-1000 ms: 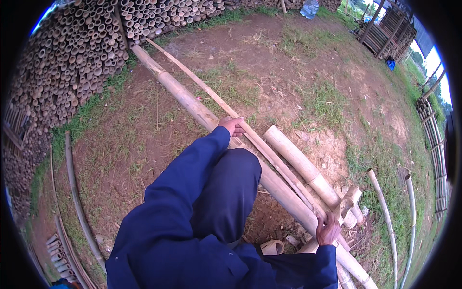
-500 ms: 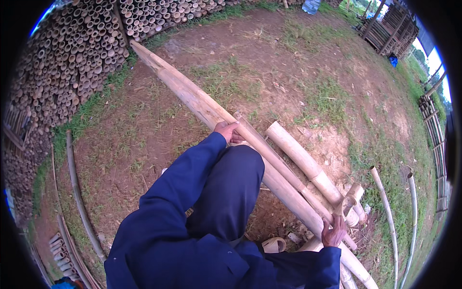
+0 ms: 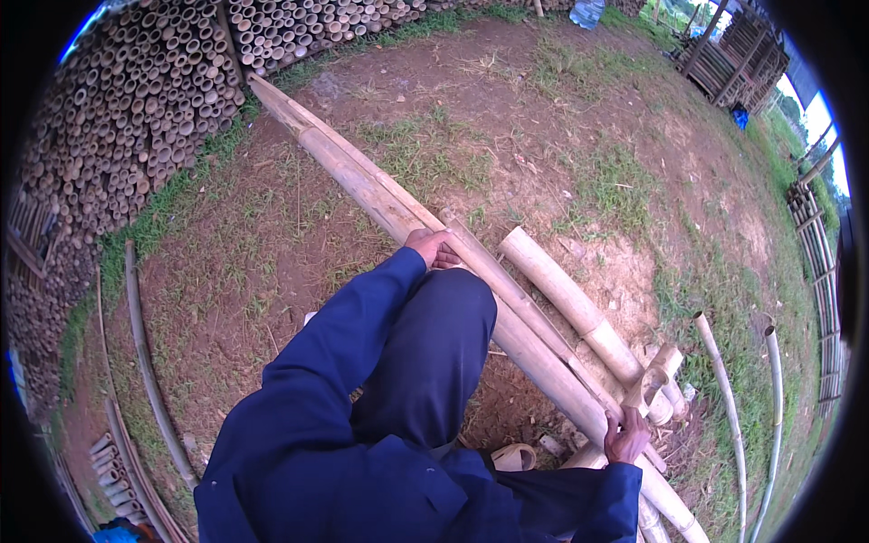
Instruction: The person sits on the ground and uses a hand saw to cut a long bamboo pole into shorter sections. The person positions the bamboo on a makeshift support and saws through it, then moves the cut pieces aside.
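Note:
A long split bamboo pole [image 3: 362,195] runs diagonally across the view from far left to near right, passing just beyond my bent knee. Along its far side lies a narrower bamboo strip [image 3: 502,281], close against it. My left hand [image 3: 430,248] is closed over the pole near its middle, thumb on top and fingers curled at the far edge. Down at the near right end, my right hand [image 3: 626,439] grips the pole and strip together; part of its fingers is hidden. A notched bamboo piece [image 3: 652,378] stands just beyond that hand.
A thick bamboo log [image 3: 570,294] lies beyond the pole. Two thin poles [image 3: 724,398] are at right, and a long curved pole [image 3: 149,362] at left. Stacked bamboo [image 3: 136,100] walls the far left. A short bamboo ring [image 3: 514,457] sits near my legs.
The narrow strip has shifted slightly nearer to the pole, and its lower end has moved a little left. Both hands keep almost the same places.

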